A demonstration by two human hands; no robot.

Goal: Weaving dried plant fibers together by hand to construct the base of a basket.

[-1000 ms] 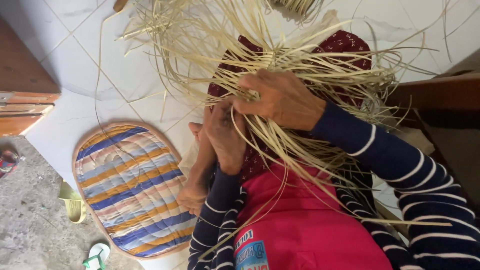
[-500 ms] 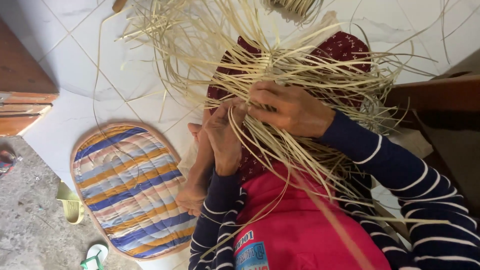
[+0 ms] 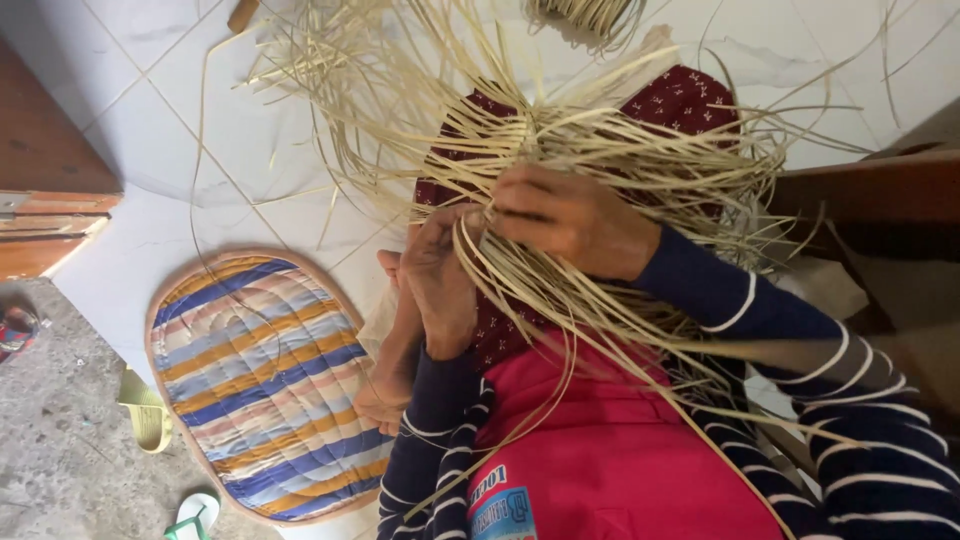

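Observation:
A loose bundle of pale straw strips [image 3: 600,140] fans out over a dark red patterned cloth [image 3: 690,100] on my lap. My left hand [image 3: 440,275] pinches several strips at the centre of the bundle, fingers closed on them. Touching it on the right, my right hand [image 3: 575,215] lies on top of the crossing strips and grips them too. Both arms wear dark blue sleeves with white stripes. Long strips trail down over my red garment [image 3: 620,460]. A bare foot [image 3: 385,390] shows below my left hand.
A striped oval mat [image 3: 260,380] lies on the white tiled floor [image 3: 170,130] at lower left. Brown wooden furniture [image 3: 40,180] stands at the left edge, a wooden piece [image 3: 870,190] at right. Green sandals [image 3: 150,420] rest on grey concrete. A coil of strips [image 3: 590,15] sits at the top.
My right hand has slid a little to the right across the bundle, and the strips under it have shifted. My left hand keeps its grip in nearly the same spot.

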